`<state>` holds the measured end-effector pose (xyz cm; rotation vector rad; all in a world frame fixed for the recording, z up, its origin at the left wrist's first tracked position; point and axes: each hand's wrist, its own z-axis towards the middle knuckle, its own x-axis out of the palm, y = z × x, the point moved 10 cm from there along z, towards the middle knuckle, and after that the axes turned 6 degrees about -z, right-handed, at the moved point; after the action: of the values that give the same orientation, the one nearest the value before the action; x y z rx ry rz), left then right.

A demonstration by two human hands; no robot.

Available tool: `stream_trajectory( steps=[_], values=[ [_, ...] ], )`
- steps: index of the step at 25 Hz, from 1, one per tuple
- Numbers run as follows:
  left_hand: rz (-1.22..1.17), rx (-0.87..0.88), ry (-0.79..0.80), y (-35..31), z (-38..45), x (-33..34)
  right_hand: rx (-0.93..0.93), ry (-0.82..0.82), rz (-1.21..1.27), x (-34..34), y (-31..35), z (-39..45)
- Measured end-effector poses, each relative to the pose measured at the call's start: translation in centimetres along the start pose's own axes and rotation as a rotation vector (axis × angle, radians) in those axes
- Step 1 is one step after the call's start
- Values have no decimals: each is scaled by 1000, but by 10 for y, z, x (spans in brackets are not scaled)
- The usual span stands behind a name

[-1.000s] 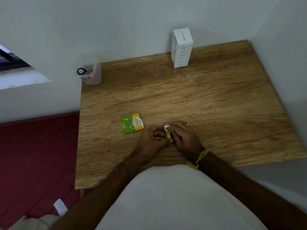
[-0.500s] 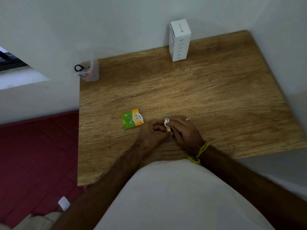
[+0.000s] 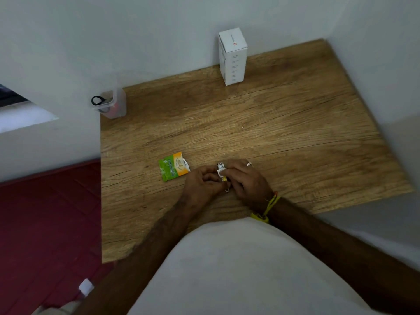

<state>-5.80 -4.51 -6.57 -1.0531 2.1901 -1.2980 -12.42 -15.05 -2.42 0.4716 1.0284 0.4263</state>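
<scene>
My left hand (image 3: 202, 185) and my right hand (image 3: 246, 180) meet low over the wooden table (image 3: 284, 137), near its front edge. Between their fingertips they pinch a small white and yellow item (image 3: 221, 171), mostly hidden by the fingers; a small metal ring hangs below it. A torn green and orange sachet (image 3: 173, 169) lies flat on the table just left of my left hand. My right wrist wears a yellow thread band.
A tall white carton (image 3: 233, 56) stands upright against the back wall. A clear plastic cup (image 3: 112, 103) with black-handled scissors sits at the table's back left corner. Walls close the back and right sides; red floor lies to the left.
The hands stay together on the small item with only slight finger shifts. The view has drifted a little; the sachet has not moved.
</scene>
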Motion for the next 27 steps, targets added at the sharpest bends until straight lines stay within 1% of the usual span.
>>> stream_trajectory(
  steps=[2,5,8,12,15,18,21,24,27],
  values=[
    [-4,0,-10,-1,-1,-1,48,-5,27,-3,-5,3],
    [-13,-2,-11,0,-1,0,7,8,13,-2,1,1],
    [-24,-1,-11,0,-2,-1,35,-5,17,-4,-2,2],
    [-21,-1,4,0,-1,1,-30,2,-3,-4,4,-5],
    [-22,3,-9,-1,-1,-2,15,23,-9,-3,-1,-7],
    [-6,16,21,-1,-1,2,-15,30,-8,-1,2,-9],
    [-11,27,30,-2,-3,0,22,21,-8,-4,-2,-7],
    [-6,39,90,1,-3,2,4,38,-19,-3,2,-8],
    [-15,48,79,1,-3,0,19,14,-8,-6,-1,-6]
  ],
)
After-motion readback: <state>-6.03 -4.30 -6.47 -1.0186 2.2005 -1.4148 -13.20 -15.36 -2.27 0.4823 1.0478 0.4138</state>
